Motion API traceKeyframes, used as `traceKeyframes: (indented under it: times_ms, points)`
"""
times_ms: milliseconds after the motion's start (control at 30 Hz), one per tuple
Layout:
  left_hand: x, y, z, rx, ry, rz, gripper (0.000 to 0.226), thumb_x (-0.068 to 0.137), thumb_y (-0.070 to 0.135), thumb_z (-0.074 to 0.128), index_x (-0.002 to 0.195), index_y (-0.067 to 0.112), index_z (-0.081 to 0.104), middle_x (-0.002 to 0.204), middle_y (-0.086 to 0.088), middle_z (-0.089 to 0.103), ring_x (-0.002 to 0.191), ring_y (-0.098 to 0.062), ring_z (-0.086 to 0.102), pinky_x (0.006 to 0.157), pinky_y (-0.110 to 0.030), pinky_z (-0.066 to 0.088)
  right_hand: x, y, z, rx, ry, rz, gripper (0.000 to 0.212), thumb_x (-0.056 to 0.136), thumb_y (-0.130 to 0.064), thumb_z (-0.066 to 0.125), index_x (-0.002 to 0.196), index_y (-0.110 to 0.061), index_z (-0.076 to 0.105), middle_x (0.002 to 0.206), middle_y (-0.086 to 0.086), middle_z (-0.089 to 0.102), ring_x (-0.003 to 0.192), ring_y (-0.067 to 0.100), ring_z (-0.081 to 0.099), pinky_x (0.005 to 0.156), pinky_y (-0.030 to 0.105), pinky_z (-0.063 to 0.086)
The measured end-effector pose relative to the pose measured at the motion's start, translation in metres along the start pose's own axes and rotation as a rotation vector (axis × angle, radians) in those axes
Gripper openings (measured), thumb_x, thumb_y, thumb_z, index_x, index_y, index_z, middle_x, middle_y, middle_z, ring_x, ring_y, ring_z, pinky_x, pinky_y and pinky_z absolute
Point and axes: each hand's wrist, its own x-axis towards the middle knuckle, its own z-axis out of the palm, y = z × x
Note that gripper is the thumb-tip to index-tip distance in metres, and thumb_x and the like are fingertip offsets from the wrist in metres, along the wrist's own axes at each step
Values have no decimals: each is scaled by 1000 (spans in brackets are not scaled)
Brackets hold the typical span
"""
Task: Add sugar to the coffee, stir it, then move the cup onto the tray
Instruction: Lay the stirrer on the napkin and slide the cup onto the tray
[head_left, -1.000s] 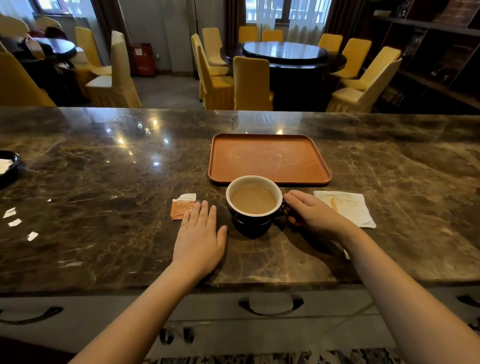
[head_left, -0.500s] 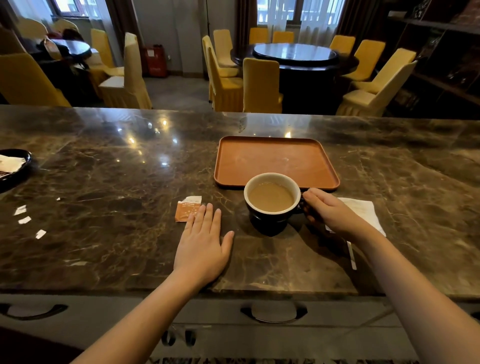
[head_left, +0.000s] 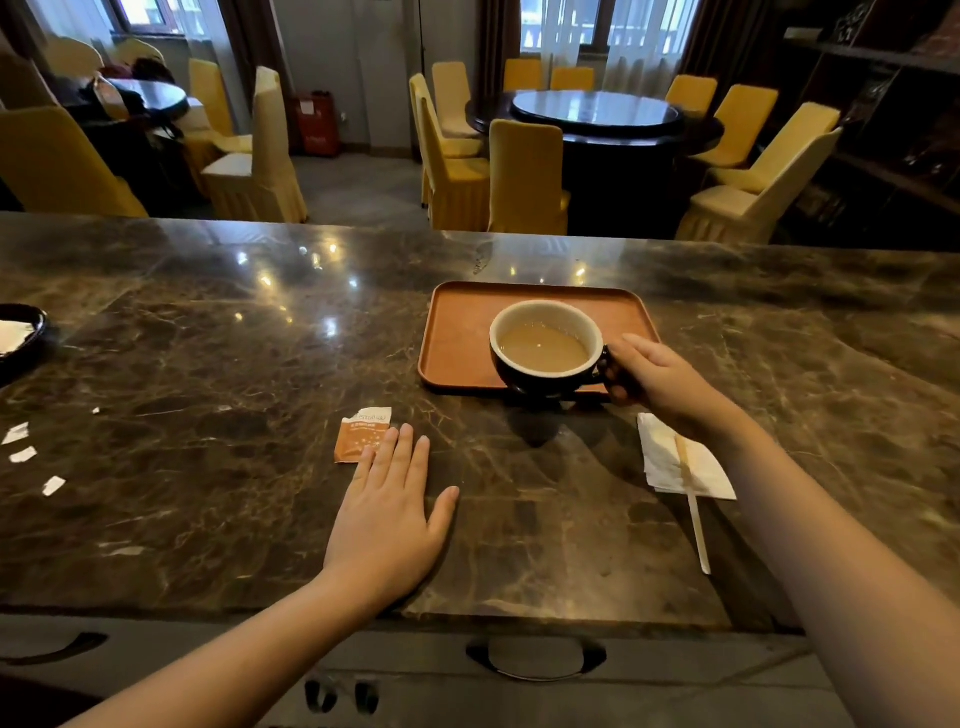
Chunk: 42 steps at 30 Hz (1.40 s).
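Note:
A dark cup (head_left: 545, 382) with a white inside holds milky coffee. My right hand (head_left: 660, 382) grips its handle and holds it in the air over the near edge of the orange tray (head_left: 460, 332); the cup's shadow falls on the counter in front of the tray. My left hand (head_left: 387, 519) lies flat on the marble counter, fingers apart, fingertips touching a torn orange sugar packet (head_left: 361, 434). A wooden stir stick (head_left: 693, 504) lies across a white napkin (head_left: 670, 460) to the right.
A dark dish (head_left: 23, 332) sits at the counter's left edge, with white paper scraps (head_left: 23, 454) near it. Beyond the counter stand yellow chairs (head_left: 527, 179) and a round dark table (head_left: 597, 117). Drawer handles (head_left: 535, 660) show below the front edge.
My right hand has lifted the cup off the counter and carried it away from me, over the tray's near edge. The left hand stays flat. The napkin and stick are now uncovered.

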Motion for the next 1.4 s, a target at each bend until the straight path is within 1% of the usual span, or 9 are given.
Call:
traceKeyframes:
  times_ms: [133, 267, 433, 533, 633, 767, 867, 1000, 1400]
  points:
    - [-1, 1, -1, -19, 21, -1, 76, 79, 60, -1, 141, 17, 5, 153, -4, 2, 137, -12, -10, 110, -31, -7, 25, -1, -8, 48, 2, -36, 27, 97, -26, 36, 78, -10, 46, 66, 2, 40, 54, 12, 38, 51, 22, 34]
    - [-2, 2, -1, -44, 39, -10, 76, 79, 61, 2, 141, 16, 8, 151, -3, 1, 137, -11, -8, 111, -28, -9, 48, 0, -15, 14, 26, -65, 26, 96, -27, 37, 83, -8, 49, 67, 3, 40, 56, 13, 37, 52, 23, 34]
    - [-2, 2, 0, -43, 58, -9, 79, 79, 64, -5, 140, 16, 12, 149, -1, 4, 137, -12, -3, 110, -27, -10, 73, 1, -25, -19, 27, -57, 27, 97, -25, 35, 79, -10, 48, 67, 3, 42, 56, 14, 38, 53, 22, 36]
    - [-2, 2, 0, -33, 64, -3, 74, 82, 62, 2, 140, 17, 12, 148, -1, 5, 137, -14, -2, 107, -25, -13, 83, 10, -27, 22, 22, -38, 26, 97, -26, 36, 79, -12, 50, 67, 2, 43, 56, 12, 40, 53, 21, 37]
    - [-2, 3, -1, -38, 69, -15, 69, 86, 59, 13, 139, 15, 20, 148, -2, 13, 137, -16, 6, 107, -24, -11, 89, 21, -26, 45, 13, -18, 25, 97, -27, 36, 81, -11, 49, 68, 3, 42, 57, 12, 40, 53, 22, 36]
    - [-2, 4, -2, -41, 71, -17, 66, 86, 56, 20, 138, 15, 24, 147, -3, 16, 137, -16, 9, 107, -22, -12, 93, 28, -21, 88, -10, 8, 21, 96, -26, 37, 93, -8, 48, 68, 2, 41, 55, 10, 40, 50, 20, 35]
    - [-2, 5, -3, -45, 73, -9, 66, 86, 56, 19, 139, 16, 20, 147, -2, 12, 137, -15, 6, 108, -24, -9, 95, 30, -19, 98, -23, 23, 25, 96, -28, 38, 102, -7, 50, 68, 2, 42, 53, 8, 41, 48, 18, 37]
    - [-1, 4, -3, -45, 65, -9, 65, 87, 55, 21, 139, 16, 20, 148, -2, 13, 138, -15, 6, 109, -25, -9, 97, 31, -16, 113, -45, 29, 23, 96, -30, 38, 95, -9, 50, 69, 2, 42, 54, 10, 40, 48, 18, 37]
    - [-2, 5, -4, -65, 47, -10, 66, 86, 55, 21, 140, 16, 20, 149, -1, 12, 139, -13, 4, 109, -25, -8, 102, 31, -17, 143, -74, 26, 20, 95, -31, 39, 94, -13, 49, 68, 0, 43, 52, 8, 40, 47, 17, 37]
